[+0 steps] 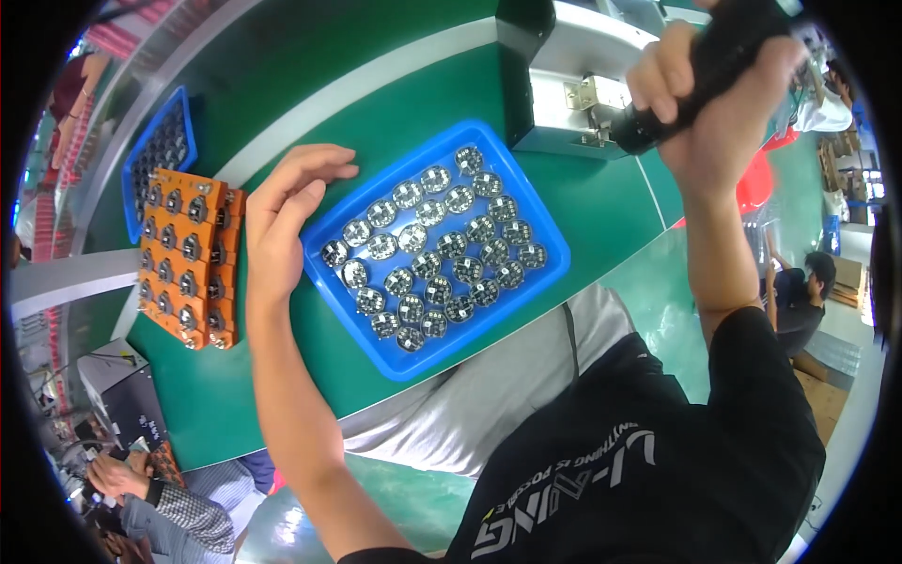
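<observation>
A blue plastic tray [556,273] lies on the green table, holding many small round circuit boards [433,212] spread in loose rows. Beside its left edge rests my left hand [289,202], fingers loosely bent and apart, with nothing in it. My right hand [700,122] is raised at the upper right, wrapped round a black cylindrical handheld tool [738,52]. The tool's narrower end points down and to the left, near a grey-white bench device [573,103] with a metal fitting on its front.
Orange fixture plates [197,211] with dark parts stand stacked left of my left hand. Behind them is a second blue tray [191,132] of small dark parts. A grey box [122,390] sits at the lower left, near a co-worker's hands [122,475]. Another person [799,291] is at the far right.
</observation>
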Demonstrator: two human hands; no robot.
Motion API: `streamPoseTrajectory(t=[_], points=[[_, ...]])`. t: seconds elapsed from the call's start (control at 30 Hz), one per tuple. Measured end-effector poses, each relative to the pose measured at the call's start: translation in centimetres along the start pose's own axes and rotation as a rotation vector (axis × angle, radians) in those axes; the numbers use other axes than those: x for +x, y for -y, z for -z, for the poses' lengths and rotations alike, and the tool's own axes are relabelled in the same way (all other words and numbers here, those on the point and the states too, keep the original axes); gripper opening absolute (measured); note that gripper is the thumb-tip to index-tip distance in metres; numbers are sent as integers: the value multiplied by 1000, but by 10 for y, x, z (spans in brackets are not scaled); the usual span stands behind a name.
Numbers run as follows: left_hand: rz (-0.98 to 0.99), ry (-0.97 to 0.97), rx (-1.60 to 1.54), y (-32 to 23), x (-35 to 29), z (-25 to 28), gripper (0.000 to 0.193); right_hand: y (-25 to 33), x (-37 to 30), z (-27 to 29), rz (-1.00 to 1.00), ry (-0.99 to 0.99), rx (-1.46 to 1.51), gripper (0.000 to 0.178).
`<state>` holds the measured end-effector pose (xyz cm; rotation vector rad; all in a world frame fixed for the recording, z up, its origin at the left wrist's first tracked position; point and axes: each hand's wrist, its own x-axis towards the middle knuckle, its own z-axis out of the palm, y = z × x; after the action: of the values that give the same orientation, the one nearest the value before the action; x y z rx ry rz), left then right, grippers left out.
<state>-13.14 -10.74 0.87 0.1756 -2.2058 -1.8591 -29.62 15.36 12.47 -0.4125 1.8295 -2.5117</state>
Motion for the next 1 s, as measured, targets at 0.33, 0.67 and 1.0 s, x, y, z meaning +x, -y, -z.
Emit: streamPoseTrajectory(t=[0.33, 0.67, 1.0], points=[[-207, 104, 299, -20, -6, -4, 32, -32, -29, -71, 9, 141, 17, 80], [-211, 126, 522, -26, -10, -32, 39, -99, -3, -65, 279, 636, 620, 92], [-210, 114, 533, -25, -10, -31, 41, -106, -1, -67, 336, 667, 653, 98]])
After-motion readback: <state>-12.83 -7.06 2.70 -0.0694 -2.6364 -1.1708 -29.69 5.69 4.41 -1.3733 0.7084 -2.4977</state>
